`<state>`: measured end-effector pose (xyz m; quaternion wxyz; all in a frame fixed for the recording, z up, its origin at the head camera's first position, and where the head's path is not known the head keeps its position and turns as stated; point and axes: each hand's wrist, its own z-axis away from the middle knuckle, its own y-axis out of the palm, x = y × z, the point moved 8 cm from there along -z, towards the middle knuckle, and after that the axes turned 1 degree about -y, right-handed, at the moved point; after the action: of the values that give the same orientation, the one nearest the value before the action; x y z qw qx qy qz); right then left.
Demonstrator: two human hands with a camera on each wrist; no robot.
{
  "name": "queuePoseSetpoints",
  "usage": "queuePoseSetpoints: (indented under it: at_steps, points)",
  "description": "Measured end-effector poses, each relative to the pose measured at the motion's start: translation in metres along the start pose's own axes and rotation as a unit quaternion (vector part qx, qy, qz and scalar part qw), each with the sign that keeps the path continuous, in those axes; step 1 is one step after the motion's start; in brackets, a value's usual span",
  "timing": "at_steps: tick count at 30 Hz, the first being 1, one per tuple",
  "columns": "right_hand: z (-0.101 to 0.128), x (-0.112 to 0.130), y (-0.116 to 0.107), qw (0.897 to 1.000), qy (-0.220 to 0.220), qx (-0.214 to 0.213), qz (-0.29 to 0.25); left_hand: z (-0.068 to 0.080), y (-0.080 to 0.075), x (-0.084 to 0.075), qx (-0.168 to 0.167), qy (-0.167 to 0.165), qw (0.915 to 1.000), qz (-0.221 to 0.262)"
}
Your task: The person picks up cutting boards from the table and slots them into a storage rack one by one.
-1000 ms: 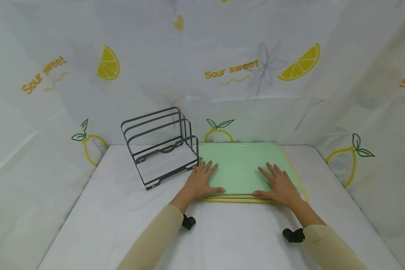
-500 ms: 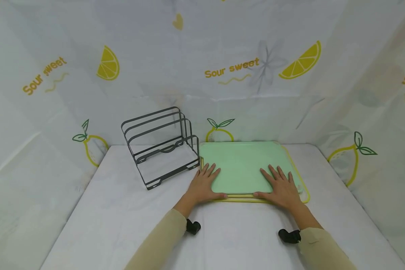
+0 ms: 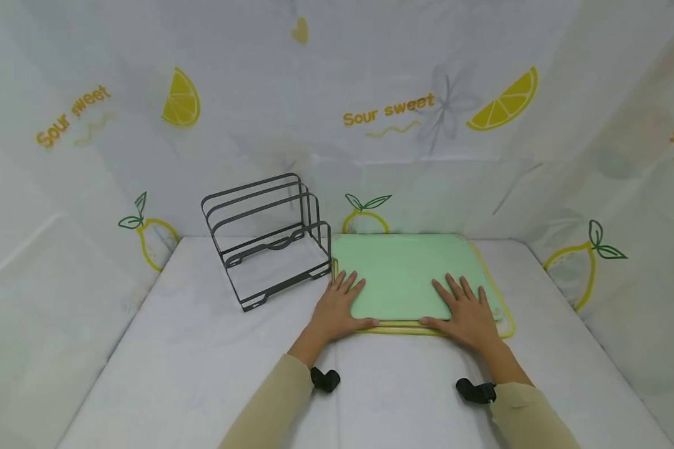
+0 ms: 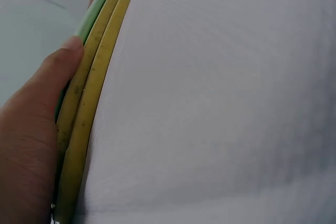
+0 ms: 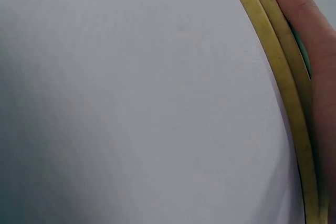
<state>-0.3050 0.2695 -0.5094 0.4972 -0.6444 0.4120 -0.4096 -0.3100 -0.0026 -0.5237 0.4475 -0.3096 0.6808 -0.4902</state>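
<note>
Fingers [image 3: 352,284] of both hands lie spread flat on the green board [image 3: 404,268], thumbs at its near edge, topping a stack of yellow-rimmed boards [image 4: 86,114] (two, seemingly) beside the empty wire rack [image 3: 269,237]. Left hand [image 3: 339,305] and right hand [image 3: 466,308] grip nothing; no board looks racked yet.

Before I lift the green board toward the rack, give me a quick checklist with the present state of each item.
1. Left hand flat on green board, thumb at its near edge: ok.
2. Right hand flat on it too: ok.
3. Green board separated from the yellow boards beneath: not ok, stacked together.
4. Fingers curled under the edge for a lift: not ok.
5. Rack upright, slots free: ok.
6. Rack fixed to the table: cannot tell.
</note>
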Motion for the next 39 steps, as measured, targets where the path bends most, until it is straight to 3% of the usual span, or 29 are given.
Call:
queuePoseSetpoints:
  at_steps: [9, 21, 27, 39]
  points:
    - [0.002, 0.000, 0.000, 1.000, 0.007, 0.007, 0.000, 0.003, 0.000, 0.000, -0.011, -0.002, 0.9999, -0.011]
    - [0.003, 0.002, 0.000, 1.000, -0.003, 0.023, -0.014, 0.005, -0.001, 0.000, -0.027, -0.026, 0.9982, 0.046]
    - [0.008, 0.003, 0.002, 0.999, 0.002, 0.032, -0.031, 0.011, -0.002, 0.000, -0.030, -0.029, 0.9977, 0.052]
    - [0.013, 0.010, -0.002, 0.999, 0.012, 0.012, -0.040, 0.013, -0.002, -0.001, -0.046, -0.025, 0.9971, 0.055]
